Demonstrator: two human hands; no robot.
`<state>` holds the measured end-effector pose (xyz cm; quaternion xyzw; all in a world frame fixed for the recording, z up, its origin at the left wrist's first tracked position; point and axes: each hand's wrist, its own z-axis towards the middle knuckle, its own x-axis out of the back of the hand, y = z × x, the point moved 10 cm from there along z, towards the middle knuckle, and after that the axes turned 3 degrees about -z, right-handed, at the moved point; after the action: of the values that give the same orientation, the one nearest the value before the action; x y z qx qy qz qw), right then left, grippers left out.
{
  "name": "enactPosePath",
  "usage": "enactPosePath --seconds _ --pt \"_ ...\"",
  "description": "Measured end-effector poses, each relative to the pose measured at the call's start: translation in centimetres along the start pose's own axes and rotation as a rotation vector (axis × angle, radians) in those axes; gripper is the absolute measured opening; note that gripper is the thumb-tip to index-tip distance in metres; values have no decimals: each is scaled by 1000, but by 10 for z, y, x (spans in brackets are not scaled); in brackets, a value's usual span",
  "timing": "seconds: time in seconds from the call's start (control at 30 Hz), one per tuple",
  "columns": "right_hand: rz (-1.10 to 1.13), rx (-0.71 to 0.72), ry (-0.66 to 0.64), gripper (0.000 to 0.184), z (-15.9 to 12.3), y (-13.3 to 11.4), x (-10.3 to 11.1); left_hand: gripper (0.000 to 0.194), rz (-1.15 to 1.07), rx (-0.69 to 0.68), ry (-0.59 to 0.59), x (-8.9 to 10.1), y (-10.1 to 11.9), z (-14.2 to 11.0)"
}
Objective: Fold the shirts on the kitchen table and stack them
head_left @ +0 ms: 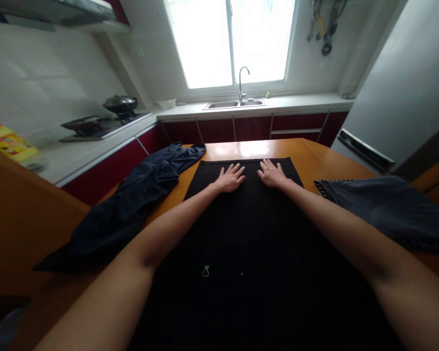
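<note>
A black garment (249, 219) lies spread on the wooden table, its straight hemmed end toward the window; what kind of garment it is I cannot tell. My left hand (231, 178) rests flat near that far end, fingers spread. Level with it, to the right, my right hand (272, 174) also lies flat on the cloth with the fingers apart. Neither hand grips anything. Low on the black area shows a small pale heart-shaped mark (205, 271). Where the garment ends near my body is lost in the dark.
Crumpled dark navy clothing (131, 200) covers the left of the wooden table (237, 150). A folded grey-blue cloth (384, 204) lies at the right. Beyond are a sink (223, 105), a stove with a lidded pan (120, 104), and a refrigerator (406, 83).
</note>
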<state>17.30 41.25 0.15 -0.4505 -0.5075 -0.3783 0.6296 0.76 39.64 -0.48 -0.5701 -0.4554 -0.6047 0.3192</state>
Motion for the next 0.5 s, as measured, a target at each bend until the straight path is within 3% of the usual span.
enactPosePath --seconds 0.03,0.1,0.2,0.3,0.4,0.5 --pt "9 14 -24 65 -1 -8 -5 67 -14 -34 -18 -4 12 -1" --pt "21 -47 -57 68 -5 -6 -9 65 -28 -10 -35 -5 13 -6" --pt "15 -211 -39 69 -18 20 5 68 -26 160 -17 11 -24 -22" --pt "30 -221 -10 68 -37 24 31 70 -12 259 24 36 -56 -50" --pt "95 -131 0 66 -70 -8 51 64 -7 232 46 52 -55 -86" --pt "154 22 -29 65 -120 -64 58 59 -27 156 27 59 -34 -132"
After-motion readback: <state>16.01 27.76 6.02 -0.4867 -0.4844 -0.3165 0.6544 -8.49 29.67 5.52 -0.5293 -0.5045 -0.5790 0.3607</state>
